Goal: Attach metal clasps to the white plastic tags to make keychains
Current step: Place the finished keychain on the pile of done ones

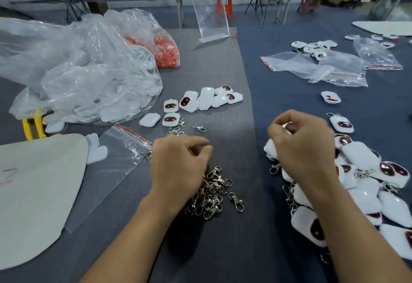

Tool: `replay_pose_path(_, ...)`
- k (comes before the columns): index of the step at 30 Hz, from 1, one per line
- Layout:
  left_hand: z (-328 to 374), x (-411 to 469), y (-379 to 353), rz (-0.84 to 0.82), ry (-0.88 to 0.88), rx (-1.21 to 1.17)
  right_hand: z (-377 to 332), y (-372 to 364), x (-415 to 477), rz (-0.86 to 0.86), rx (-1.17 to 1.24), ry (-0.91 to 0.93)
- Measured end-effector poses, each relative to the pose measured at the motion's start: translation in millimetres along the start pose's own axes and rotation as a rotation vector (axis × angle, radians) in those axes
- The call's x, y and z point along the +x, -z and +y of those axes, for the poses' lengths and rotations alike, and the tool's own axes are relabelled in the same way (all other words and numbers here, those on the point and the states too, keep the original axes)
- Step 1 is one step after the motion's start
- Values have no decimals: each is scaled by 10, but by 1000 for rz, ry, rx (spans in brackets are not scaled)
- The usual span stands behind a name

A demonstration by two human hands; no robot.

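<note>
A heap of metal clasps [211, 195] lies on the grey table in front of me. My left hand [178, 166] rests over its left side with fingers curled; thumb and forefinger tips are close together, and whether they pinch a clasp is hidden. My right hand [301, 146] grips a white plastic tag [270, 149], with a clasp [274, 168] hanging below it. Under and right of that hand is a pile of white tags with clasps on them [367, 184]. Several loose white tags [200, 102] lie in the middle, some showing dark red faces.
A large clear bag of white tags [89, 86] and a bag of orange parts [167, 53] sit at left. Empty zip bags [312, 68] and more tags lie at far right. A clear acrylic stand [211, 15] is at the back, a zip bag [111, 160] and white sheet [33, 193] at near left.
</note>
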State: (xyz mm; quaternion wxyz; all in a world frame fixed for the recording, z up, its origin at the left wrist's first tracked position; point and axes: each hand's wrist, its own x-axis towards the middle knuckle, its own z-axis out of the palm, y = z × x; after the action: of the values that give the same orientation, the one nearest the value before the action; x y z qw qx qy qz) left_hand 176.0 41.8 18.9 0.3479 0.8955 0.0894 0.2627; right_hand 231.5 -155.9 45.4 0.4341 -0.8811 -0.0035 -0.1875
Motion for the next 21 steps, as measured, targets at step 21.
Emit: replay_pose_path(21, -316, 150, 111, -5, 84, 317, -94, -482, -329, -412, -400, 313)
